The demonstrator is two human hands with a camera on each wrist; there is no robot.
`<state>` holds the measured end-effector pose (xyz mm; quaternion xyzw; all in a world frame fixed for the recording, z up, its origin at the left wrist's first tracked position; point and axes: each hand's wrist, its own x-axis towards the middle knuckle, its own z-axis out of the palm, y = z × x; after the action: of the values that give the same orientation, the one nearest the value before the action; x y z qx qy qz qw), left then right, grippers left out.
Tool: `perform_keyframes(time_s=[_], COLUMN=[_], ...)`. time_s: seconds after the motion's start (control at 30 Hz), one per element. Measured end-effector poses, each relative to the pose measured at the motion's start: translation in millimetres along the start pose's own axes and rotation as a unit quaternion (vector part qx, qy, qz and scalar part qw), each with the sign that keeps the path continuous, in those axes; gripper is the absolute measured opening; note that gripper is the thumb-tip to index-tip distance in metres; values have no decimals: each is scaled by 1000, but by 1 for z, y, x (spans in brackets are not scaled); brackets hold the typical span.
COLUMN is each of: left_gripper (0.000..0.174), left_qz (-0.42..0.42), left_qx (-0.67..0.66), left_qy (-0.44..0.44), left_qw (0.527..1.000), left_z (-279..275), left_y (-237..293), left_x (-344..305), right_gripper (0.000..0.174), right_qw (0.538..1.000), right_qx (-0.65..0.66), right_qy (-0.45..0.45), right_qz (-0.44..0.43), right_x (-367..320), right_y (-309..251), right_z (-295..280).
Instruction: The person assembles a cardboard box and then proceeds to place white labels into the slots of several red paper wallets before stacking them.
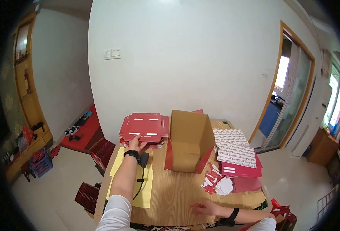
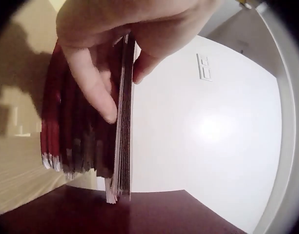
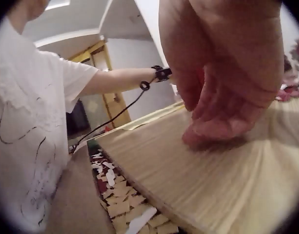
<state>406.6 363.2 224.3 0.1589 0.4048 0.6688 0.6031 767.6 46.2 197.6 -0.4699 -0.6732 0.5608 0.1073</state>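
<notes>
At the near edge, the wooden table (image 1: 173, 192) is touched by the relaxed fingertips of the right hand (image 1: 203, 208). Farther off, left of the cardboard box (image 1: 189, 140), the stack of red cards (image 1: 145, 127) is pinched at its top sheets by the left hand (image 1: 137, 143).

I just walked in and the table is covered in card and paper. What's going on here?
A person is working at a wooden table. Their left hand reaches to the far left side and pinches the top sheets of a red stack of flat cards. The right hand rests on the bare wood near the front edge and holds nothing. An open cardboard box stands in the middle, with patterned sheets and small scraps to its right.
</notes>
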Motion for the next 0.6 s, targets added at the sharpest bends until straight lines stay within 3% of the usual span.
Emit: perform_keyframes(time_s=[0.13,0.27,0.33,0.4,0.6], left_gripper=[26,29,30,30,27], left_qz=[-36,-51,-68,-45,-85], left_qx=[72,97,118,214,184], left_qy=[-16,-26,-35,-27,-88], left_qw=[997,994,990,975,975], left_z=[-8,-22,-17,-7,-33], left_y=[8,8,17,28,40], left_x=[0,28,5,-30,-31], right_gripper=[25,24,23,23,22], right_qw=[989,991,984,988,991], right_qx=[129,105,140,136,114], right_qy=[-18,18,35,30,46], right_qz=[64,82,106,67,43], right_x=[-5,4,2,0,3], right_y=[22,33,22,23,26], right_z=[-13,-10,-12,-13,-11])
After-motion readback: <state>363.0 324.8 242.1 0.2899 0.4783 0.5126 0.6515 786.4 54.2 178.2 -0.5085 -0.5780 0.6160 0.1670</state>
